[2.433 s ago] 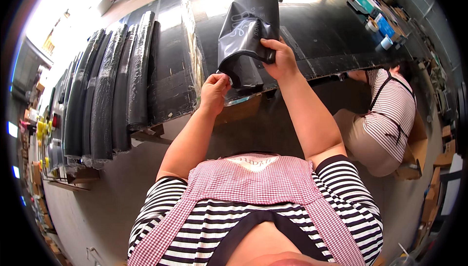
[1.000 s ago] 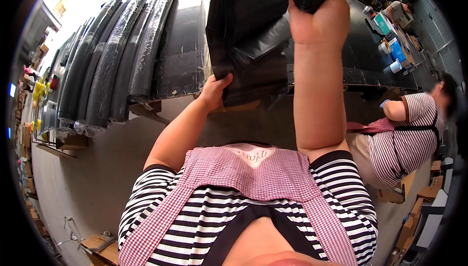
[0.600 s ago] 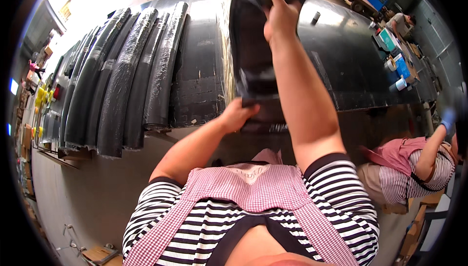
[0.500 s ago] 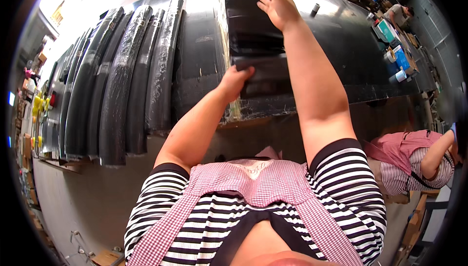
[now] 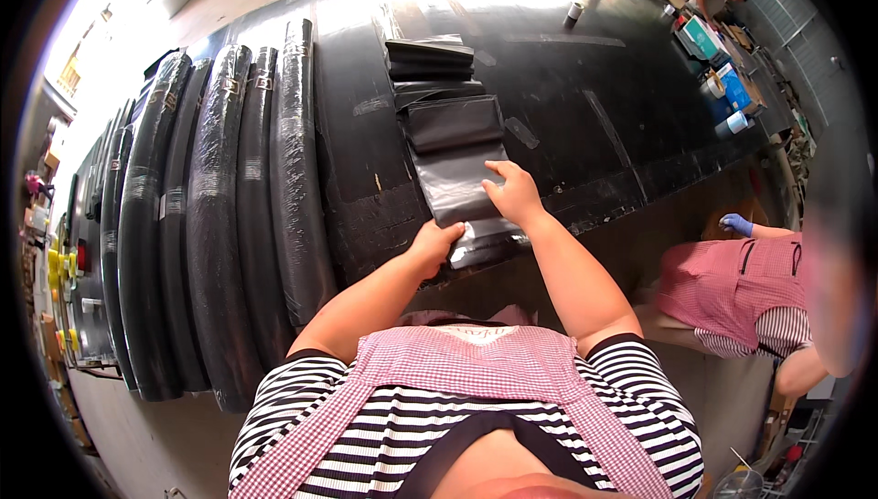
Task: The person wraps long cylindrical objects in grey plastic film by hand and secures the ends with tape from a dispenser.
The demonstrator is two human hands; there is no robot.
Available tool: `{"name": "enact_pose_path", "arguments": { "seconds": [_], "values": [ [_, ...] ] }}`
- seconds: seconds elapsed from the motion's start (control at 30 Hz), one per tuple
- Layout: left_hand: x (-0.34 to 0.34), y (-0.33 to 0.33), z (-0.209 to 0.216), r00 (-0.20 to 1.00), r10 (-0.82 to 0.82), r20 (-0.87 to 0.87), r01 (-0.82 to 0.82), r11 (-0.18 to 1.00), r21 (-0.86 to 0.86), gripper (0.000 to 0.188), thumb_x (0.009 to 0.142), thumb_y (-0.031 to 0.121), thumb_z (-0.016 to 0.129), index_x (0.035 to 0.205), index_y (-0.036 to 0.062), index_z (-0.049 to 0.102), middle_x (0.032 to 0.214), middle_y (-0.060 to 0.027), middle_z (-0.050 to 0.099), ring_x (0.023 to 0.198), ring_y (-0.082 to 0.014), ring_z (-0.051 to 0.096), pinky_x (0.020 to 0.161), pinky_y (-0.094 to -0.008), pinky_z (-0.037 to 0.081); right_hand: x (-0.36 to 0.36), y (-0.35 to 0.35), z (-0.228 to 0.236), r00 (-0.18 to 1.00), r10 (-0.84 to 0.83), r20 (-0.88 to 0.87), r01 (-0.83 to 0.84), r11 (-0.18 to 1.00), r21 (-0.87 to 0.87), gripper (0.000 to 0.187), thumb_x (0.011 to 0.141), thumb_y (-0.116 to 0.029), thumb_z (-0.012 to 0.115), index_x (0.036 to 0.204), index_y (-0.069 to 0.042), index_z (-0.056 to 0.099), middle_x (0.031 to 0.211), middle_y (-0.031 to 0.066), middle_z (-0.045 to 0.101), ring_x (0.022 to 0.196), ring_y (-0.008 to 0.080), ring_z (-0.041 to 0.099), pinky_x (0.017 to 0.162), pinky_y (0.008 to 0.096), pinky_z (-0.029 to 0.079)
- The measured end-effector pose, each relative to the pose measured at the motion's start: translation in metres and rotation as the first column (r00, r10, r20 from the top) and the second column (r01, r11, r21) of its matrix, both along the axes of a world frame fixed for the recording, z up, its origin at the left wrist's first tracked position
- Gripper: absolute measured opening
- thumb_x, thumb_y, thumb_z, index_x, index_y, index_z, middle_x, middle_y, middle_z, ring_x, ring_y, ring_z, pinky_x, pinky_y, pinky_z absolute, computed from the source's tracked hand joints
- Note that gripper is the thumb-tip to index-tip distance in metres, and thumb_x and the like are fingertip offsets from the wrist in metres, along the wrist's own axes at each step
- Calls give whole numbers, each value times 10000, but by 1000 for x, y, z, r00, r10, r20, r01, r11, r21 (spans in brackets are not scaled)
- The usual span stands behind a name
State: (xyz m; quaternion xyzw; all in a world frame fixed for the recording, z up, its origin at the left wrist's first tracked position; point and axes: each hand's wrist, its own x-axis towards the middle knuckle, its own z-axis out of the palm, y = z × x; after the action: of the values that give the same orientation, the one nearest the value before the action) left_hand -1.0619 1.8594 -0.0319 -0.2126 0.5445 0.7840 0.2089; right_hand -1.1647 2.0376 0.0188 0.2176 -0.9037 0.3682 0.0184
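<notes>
A long strip of black plastic sheet [image 5: 454, 122] lies on the black tabletop [image 5: 366, 165], loosely folded over itself toward the far end and flat and shiny at the near end. My left hand [image 5: 433, 248] pinches its near left edge, thumb on top; the fingers beneath are partly hidden. At the right edge, my right hand [image 5: 515, 193] is over the flat part, index finger and thumb apart. Whether it touches the sheet I cannot tell.
Several long plastic-wrapped black rolls [image 5: 215, 215] lie side by side on my left. A small cylinder [image 5: 573, 12] stands toward the back of the table. Boxes [image 5: 732, 83] sit at the far right edge. A co-worker in a checked apron [image 5: 732, 279] is close on my right; another person [image 5: 713, 0] is farther back.
The black sheet has come down onto the table in folds. My right hand has dropped from high up to near the table's front edge; my left hand has moved nearer too.
</notes>
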Motion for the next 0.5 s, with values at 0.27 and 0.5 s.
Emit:
{"name": "enact_pose_path", "arguments": {
  "seconds": [0.27,0.5],
  "values": [
    [30,16,2,985,-152,-77,138,978,-158,332,942,196,642,1178,-37,628,1019,-99,696,900,-178,634,824,-334,512,-72,-89,-16,428,100,898,847,303,-437,634,863,-397,756,1303,-9,516,1239,185,562,1070,354,595,897,523,509],
    [27,-2,7,950,-298,-93,266,929,-257,349,926,218,659,1144,-54,645,1010,-134,709,902,-201,653,830,-341,518,-155,-159,-21,503,158,850,864,-64,-499,301,860,-106,711,1141,-55,616,1046,90,659,918,270,665,763,452,573]
  ]
}}
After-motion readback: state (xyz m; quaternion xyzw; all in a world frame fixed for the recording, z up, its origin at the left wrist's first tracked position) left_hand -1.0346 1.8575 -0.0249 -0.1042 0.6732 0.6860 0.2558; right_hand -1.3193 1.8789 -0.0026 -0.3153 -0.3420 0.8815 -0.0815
